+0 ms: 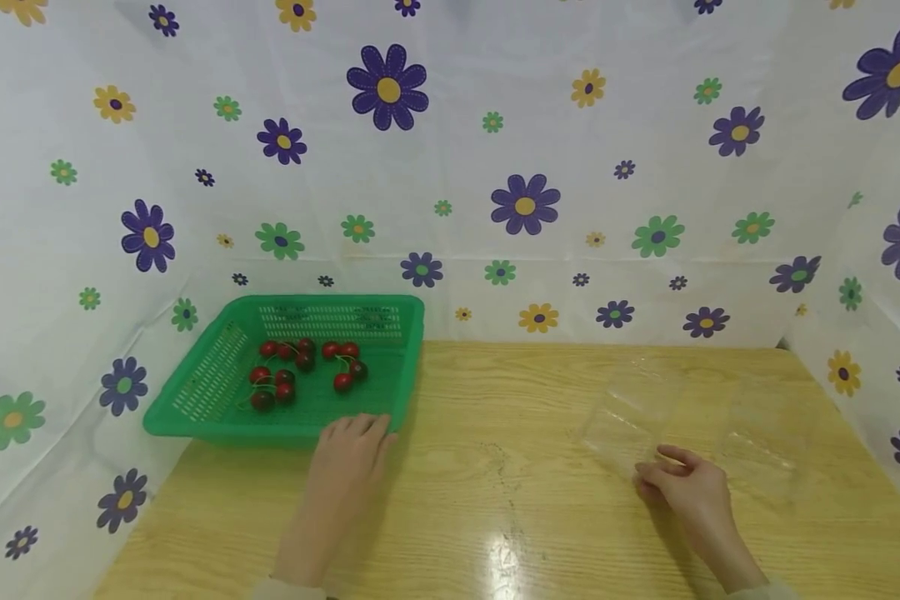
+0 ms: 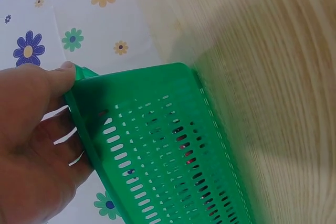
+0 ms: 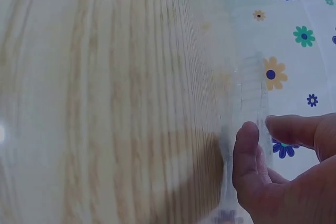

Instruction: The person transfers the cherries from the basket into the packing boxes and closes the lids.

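Observation:
On the left of the table stands a green plastic basket [image 1: 285,429] with slotted walls. Several dark red cherries [image 1: 285,392] with green stems lie in it, in small groups. My left hand [image 1: 348,458] holds the basket's near rim close to its right corner; the thumb lies over the rim and the fingers reach under it in the left wrist view. On the right, my right hand [image 1: 693,496] pinches the near edge of a clear plastic container [image 1: 622,425] between thumb and fingers. The container is so transparent that its outline is hard to make out.
Another clear plastic piece [image 1: 761,450] lies to the right of the right hand; whether it joins the first cannot be told. Everything stands on a wood-grain table [image 1: 495,467]. A white cloth with printed flowers [image 1: 457,150] rises behind the table and along both sides.

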`<action>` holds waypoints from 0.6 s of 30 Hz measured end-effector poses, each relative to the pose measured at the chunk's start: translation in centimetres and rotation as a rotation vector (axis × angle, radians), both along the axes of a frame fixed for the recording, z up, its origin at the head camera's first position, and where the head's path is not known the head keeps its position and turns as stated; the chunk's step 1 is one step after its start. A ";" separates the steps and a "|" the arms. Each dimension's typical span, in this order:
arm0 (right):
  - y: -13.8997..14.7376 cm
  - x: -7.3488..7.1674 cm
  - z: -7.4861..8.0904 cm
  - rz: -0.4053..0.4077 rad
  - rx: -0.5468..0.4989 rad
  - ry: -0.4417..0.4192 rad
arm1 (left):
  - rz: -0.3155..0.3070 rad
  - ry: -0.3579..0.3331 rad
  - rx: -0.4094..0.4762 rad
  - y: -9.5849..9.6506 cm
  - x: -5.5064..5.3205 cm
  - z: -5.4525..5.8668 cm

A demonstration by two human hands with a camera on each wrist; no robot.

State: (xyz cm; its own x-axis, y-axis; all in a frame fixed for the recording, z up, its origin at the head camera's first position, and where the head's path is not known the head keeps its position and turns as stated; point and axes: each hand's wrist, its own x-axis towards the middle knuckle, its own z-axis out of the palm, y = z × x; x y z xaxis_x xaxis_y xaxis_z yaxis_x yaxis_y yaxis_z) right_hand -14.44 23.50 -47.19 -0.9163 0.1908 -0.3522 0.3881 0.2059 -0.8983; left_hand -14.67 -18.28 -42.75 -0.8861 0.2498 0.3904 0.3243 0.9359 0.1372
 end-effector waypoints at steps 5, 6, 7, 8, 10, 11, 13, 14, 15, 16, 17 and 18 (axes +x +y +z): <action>0.0 0.4 0.0 0.082 0.022 -0.022 | -0.006 0.008 -0.002 0.5 0.8 0.1; 0.0 0.6 0.0 0.095 0.006 -0.029 | -0.007 0.009 0.001 0.6 0.9 0.0; 0.0 0.7 -0.1 0.099 -0.007 -0.034 | -0.008 0.009 0.002 0.7 1.1 0.0; -0.1 0.8 -0.2 0.101 -0.015 -0.042 | -0.011 0.010 0.003 0.8 1.2 0.0; -0.2 0.9 -0.3 0.094 -0.029 -0.056 | -0.016 0.007 0.005 1.1 1.5 -0.1; -0.2 0.9 -0.3 0.087 -0.036 -0.059 | -0.019 0.008 0.005 1.3 1.6 -0.1; -0.4 1.0 -0.4 0.066 -0.063 -0.060 | -0.025 0.002 0.007 1.6 2.0 -0.1; -0.4 1.0 -0.4 0.062 -0.076 -0.057 | -0.028 0.001 0.004 1.8 2.1 -0.1; -0.5 1.1 -0.4 0.059 -0.092 -0.053 | -0.028 0.000 0.002 1.9 2.3 -0.1; -0.6 1.1 -0.5 0.059 -0.109 -0.049 | -0.026 0.001 0.002 2.0 2.4 0.0; -0.7 1.1 -0.5 0.061 -0.119 -0.048 | -0.025 -0.001 0.000 2.1 2.5 0.0; -0.7 1.2 -0.5 0.063 -0.127 -0.049 | -0.023 -0.005 0.000 2.3 2.7 0.0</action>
State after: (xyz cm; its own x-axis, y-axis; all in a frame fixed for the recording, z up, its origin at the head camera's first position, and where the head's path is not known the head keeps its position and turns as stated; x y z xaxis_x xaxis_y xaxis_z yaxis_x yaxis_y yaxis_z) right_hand -13.25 22.76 -47.65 -0.9062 0.0842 -0.4144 0.4220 0.1171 -0.8990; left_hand -11.98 -16.03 -42.77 -0.8820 0.2705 0.3860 0.3453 0.9282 0.1387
